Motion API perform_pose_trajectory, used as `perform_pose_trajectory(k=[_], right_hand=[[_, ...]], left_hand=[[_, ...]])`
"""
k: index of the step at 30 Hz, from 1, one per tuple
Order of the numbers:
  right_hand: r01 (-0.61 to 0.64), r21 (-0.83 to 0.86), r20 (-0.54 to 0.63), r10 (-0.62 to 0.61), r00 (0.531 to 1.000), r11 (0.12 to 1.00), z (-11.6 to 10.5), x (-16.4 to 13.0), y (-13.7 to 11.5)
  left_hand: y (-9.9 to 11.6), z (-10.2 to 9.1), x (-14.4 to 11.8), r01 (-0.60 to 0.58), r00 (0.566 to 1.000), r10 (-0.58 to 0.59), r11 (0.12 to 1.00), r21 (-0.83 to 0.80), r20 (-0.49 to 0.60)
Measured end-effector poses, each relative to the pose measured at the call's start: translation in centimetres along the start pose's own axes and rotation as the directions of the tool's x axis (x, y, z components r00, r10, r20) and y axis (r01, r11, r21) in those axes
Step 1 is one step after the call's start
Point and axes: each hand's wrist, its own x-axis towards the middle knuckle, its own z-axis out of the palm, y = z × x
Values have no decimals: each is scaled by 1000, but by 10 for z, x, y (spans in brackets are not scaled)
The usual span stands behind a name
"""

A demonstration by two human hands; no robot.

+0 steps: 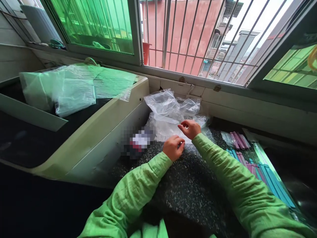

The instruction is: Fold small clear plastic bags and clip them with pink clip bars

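Both of my arms wear green sleeves and reach forward over a dark speckled stone counter (188, 188). My left hand (173, 147) is curled, its fingertips pinching the edge of a flat clear plastic bag (168, 132) lying on the counter. My right hand (190, 128) hovers just behind it, fingers bent over the same bag. Behind the hands lies a heap of crumpled clear plastic bags (170, 105) against the wall under the window.
Several blue, pink and purple flat sticks (257, 168) lie on the counter at the right. A white machine casing (104, 132) with plastic sheets (74, 86) on top stands at the left. A barred window (193, 36) runs along the back.
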Motion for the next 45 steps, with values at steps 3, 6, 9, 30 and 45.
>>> perform_pose_trajectory(k=[3,6,9,30,45], right_hand=[[-62,21,-47,63,997,998,-3,-2,8],[-240,-40,-84,236,968,970,-14,-1,38],[-411,-191,-8,417,909,891,-28,-3,75],[-59,-450,-9,61,998,891,-2,-44,114],[55,-566,-233,-223,946,823,-61,-77,89]], left_hand=[[0,1,0,-19,999,19,1000,-5,29],[-3,8,-1,-26,995,25,1000,5,99],[-7,19,2,-9,986,3,999,33,165],[24,99,81,-26,965,-78,920,391,250],[34,85,65,-109,994,93,943,315,64]])
